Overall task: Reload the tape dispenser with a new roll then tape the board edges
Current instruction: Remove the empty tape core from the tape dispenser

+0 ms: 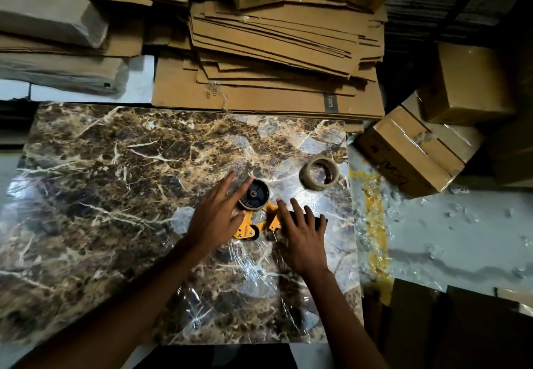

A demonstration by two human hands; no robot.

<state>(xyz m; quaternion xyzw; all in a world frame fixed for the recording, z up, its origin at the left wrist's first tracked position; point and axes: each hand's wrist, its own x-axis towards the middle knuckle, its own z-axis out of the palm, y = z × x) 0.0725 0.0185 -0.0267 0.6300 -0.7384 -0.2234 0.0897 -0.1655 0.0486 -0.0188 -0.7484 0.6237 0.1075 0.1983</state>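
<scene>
Board [115, 195] under my forearms, marble-patterned and film-wrapped, no edge taping visible yet. My left hand [215, 218] spreads loose fingers against the dispenser's hub; my right hand [302, 236] presses flat on the yellow tape dispenser [261, 224], gripping nothing. Reloading looks barely begun (hub seems nearly bare). The new tape roll [319, 173] waits beyond, apart.
</scene>
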